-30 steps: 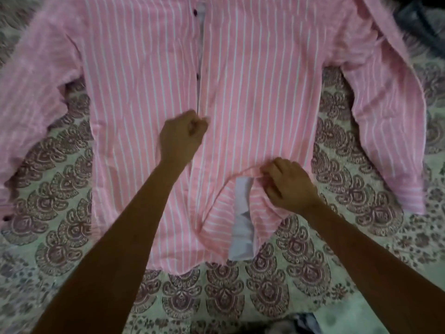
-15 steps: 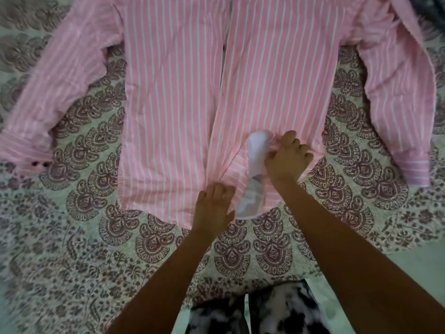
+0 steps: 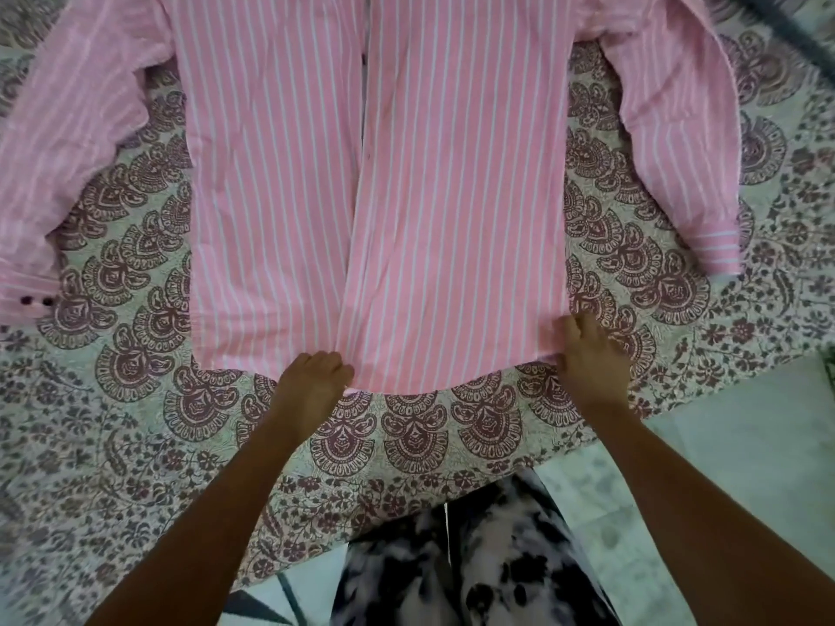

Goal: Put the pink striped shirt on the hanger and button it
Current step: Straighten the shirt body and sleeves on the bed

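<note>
The pink striped shirt [image 3: 452, 183] lies flat, front side up, on a patterned bedspread [image 3: 135, 377], with both sleeves spread out to the sides. Its front placket runs down the middle and its lower part lies closed. My left hand [image 3: 311, 381] grips the bottom hem at the centre, where the two front panels meet. My right hand [image 3: 587, 354] pinches the hem at the shirt's lower right corner. The collar and any hanger are out of view.
The left cuff [image 3: 31, 295] with dark buttons lies at the far left, the right cuff [image 3: 718, 246] at the right. The bed's edge runs diagonally at lower right, with pale floor [image 3: 723, 445] beyond. My patterned trouser legs [image 3: 474, 558] stand against the bed.
The turned-up right front panel with its white inner strip has been laid flat. My right hand slid out to the lower right corner of the hem; my left hand came down to the centre hem.
</note>
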Tool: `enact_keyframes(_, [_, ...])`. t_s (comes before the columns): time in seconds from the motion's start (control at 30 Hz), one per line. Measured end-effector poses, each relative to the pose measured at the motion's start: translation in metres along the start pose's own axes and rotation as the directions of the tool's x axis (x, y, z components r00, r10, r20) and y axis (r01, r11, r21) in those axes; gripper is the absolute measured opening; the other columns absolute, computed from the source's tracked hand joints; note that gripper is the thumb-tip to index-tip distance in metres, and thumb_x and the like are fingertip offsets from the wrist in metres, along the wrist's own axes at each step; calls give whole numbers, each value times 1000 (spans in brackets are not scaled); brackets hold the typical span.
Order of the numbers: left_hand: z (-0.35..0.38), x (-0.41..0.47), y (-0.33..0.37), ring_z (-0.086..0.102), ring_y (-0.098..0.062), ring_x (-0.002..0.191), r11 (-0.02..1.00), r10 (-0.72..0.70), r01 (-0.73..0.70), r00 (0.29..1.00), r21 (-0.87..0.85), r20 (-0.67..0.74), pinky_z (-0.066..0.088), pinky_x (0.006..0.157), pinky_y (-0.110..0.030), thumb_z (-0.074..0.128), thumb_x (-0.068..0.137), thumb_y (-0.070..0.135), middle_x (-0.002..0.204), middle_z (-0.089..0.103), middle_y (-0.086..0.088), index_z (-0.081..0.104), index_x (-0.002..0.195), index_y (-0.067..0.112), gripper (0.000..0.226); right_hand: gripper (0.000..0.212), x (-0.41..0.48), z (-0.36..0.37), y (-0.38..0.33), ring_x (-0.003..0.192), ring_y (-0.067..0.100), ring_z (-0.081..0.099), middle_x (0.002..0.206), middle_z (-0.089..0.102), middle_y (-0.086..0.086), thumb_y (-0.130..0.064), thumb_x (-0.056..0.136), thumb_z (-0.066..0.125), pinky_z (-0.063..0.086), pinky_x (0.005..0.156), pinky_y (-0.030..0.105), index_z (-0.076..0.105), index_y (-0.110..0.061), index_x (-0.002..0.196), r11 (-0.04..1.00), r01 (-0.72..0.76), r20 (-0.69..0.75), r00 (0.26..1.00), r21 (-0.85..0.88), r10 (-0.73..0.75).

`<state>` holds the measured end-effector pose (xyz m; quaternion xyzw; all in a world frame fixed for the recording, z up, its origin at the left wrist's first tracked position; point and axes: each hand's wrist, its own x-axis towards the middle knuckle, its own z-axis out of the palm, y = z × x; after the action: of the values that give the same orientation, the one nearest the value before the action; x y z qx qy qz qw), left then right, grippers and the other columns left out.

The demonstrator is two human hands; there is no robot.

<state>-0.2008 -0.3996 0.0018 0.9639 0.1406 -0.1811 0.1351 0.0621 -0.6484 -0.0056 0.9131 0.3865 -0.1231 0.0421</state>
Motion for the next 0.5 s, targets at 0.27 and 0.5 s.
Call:
enact_keyframes(0.27, [2, 7, 6, 56, -20, 52, 999, -31, 35, 990, -22, 134, 44, 51, -23, 81, 53, 2, 60, 58, -3, 66, 71, 12, 26, 41, 4, 1, -18, 64, 31, 61, 83, 59, 17, 4, 56, 74, 53, 55, 41, 55, -2, 92, 996, -59, 7, 998, 61, 59])
enact_keyframes(0.5, [-27, 42, 17, 60, -16, 100, 986, -146, 70, 807, 153, 572, 46, 84, -29, 58, 85, 30, 106, 63, 3, 59, 107, 20, 24, 33, -20, -5, 3, 82, 26, 62, 98, 61, 9, -28, 80, 44, 53, 78, 43, 60, -13, 104, 993, 79, 186, 978, 87, -94])
